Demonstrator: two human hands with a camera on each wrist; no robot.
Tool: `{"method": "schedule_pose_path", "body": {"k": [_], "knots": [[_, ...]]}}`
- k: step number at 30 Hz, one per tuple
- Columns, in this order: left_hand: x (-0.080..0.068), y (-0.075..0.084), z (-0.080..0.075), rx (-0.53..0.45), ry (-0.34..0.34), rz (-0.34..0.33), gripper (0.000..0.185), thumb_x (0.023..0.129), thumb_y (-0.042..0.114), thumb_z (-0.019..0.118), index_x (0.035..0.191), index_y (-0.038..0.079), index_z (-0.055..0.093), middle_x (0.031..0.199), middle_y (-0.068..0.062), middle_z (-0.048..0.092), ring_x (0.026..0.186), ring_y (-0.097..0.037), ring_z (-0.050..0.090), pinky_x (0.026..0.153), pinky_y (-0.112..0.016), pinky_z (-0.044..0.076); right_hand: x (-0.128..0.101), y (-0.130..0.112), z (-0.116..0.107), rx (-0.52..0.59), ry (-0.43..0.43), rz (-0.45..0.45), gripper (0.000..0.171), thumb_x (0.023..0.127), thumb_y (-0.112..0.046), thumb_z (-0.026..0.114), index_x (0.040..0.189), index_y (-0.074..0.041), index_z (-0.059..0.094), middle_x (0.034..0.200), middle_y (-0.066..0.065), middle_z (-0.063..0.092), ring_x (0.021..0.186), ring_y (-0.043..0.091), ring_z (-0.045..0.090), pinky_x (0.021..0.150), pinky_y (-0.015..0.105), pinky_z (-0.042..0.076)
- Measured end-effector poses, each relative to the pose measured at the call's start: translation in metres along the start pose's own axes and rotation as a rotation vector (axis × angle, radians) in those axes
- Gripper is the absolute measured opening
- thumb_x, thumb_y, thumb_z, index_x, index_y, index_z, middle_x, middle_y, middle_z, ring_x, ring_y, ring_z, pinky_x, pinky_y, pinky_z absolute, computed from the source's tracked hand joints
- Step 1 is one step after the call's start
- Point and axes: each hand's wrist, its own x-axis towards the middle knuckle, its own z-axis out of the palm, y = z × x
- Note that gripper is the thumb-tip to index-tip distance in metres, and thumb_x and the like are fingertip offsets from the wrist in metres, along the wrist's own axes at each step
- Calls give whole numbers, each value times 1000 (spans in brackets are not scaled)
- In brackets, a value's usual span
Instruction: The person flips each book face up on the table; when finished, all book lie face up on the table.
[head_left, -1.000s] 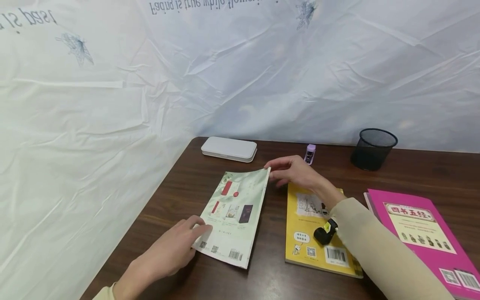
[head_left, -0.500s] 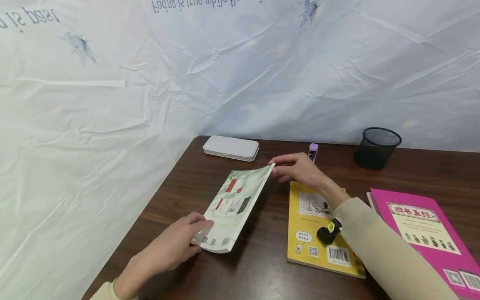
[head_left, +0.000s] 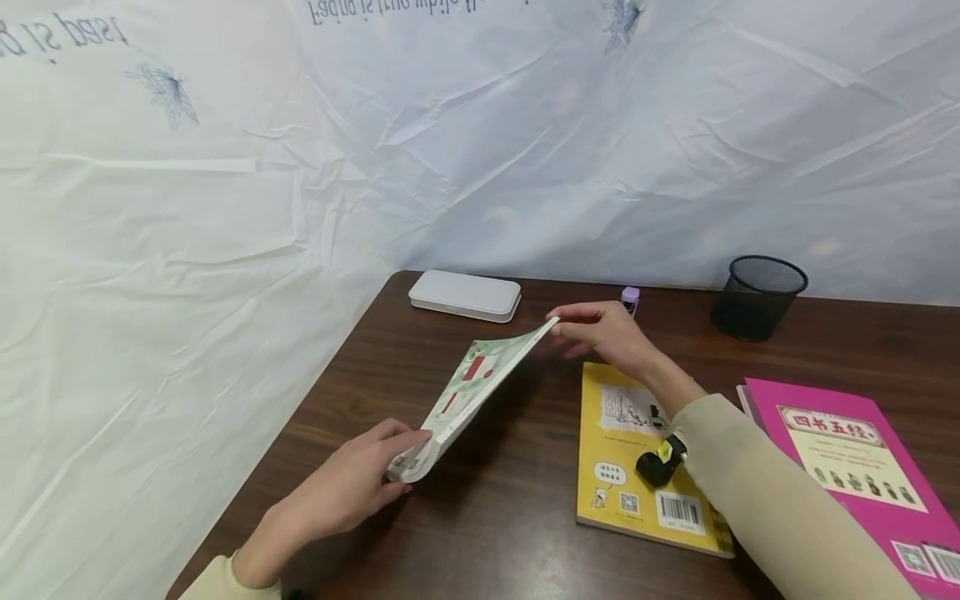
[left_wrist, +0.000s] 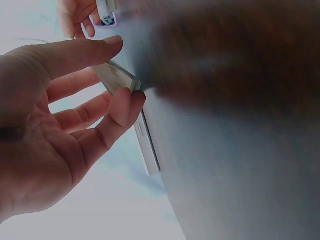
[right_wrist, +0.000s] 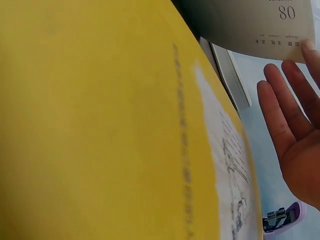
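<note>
A thin pale-green magazine is held tilted above the table, its right edge raised and its near end bending. My left hand grips the near-left end, thumb on top and fingers underneath; in the left wrist view the magazine shows between thumb and fingers. My right hand pinches the far right corner. The right wrist view shows the magazine's underside with the thumb at its corner, the other right-hand fingers extended. Below the right forearm lies a yellow book, flat on the table.
A pink book lies at the right. Along the back stand a white case, a small purple stapler-like item and a black mesh pen cup. White cloth hangs behind and left of the brown table.
The magazine's right side has been lifted, tilting it from nearly flat to steep. My right hand has risen slightly up and right with its corner; the left hand keeps hold near the same spot.
</note>
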Motion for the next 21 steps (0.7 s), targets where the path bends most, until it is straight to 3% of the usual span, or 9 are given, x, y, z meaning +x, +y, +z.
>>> {"method": "schedule_pose_path", "body": {"k": [4,8,14,17,21], "knots": [[4,7,-9,-67,-36,-28,59,89,6,81,144,18,65,127,0,66,106,-15,67,86,-35,57,-1,0,-2,7,7,3,36,99,-17,75,131,0,71,112,9,78,97,21,77,80,39,65],[8,11,-16,-134,-24,-11,47,94,7,78,139,16,70,125,3,72,106,-13,69,87,-33,58,-2,0,-6,11,41,11,37,100,-19,75,132,-1,70,115,13,77,100,23,77,80,39,65],[14,12,-19,-186,46,-14,34,97,5,74,130,15,76,121,2,77,100,-6,69,82,-29,59,-1,-4,-10,107,90,18,31,99,-17,76,128,-7,72,109,0,79,102,17,78,81,39,65],[16,12,-19,-214,87,-28,23,98,5,73,116,16,80,102,5,78,83,0,63,71,-24,54,0,-7,-11,151,114,12,33,99,-15,76,129,-4,71,107,-5,78,98,12,78,82,41,65],[18,13,-20,-261,113,-61,15,100,6,71,109,14,80,75,7,67,65,3,51,58,-21,46,-1,-14,-13,164,143,-2,38,99,-16,76,133,0,68,109,-8,75,98,12,76,86,44,64]]}}
